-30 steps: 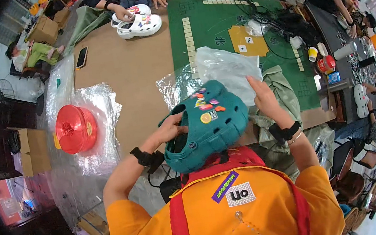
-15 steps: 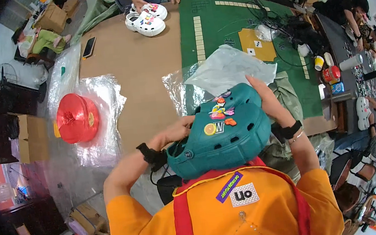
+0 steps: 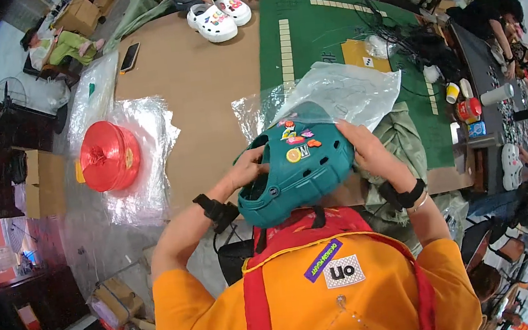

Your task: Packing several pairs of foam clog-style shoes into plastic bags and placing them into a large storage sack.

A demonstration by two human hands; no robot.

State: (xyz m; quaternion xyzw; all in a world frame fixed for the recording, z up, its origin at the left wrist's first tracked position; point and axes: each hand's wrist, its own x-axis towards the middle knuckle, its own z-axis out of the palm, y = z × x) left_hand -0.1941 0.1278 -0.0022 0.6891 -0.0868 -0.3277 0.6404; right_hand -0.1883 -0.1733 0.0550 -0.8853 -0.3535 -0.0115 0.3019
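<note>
A teal clog (image 3: 315,175) is held up in front of my chest, tilted, with colourful charms on its upper. Behind its toe shows more teal, which looks like a second clog. My left hand (image 3: 250,168) grips it at the foot opening, some fingers hidden inside. My right hand (image 3: 367,147) is closed on the toe side, thumb on top. Just beyond the toe lies a clear plastic bag (image 3: 370,86), spread over the green mat (image 3: 273,52).
Across the table, another person's hand holds white clogs (image 3: 219,25). A phone (image 3: 130,57) lies at the far left, and a red roll of twine (image 3: 110,156) sits on clear plastic sheets (image 3: 149,192). Black cables (image 3: 417,40) tangle on the right. People work at a side table.
The teal clog has shifted left and away from my chest, uncovering more of the red apron. My right hand has slid lower along the toe. Across the table, the white clogs have turned.
</note>
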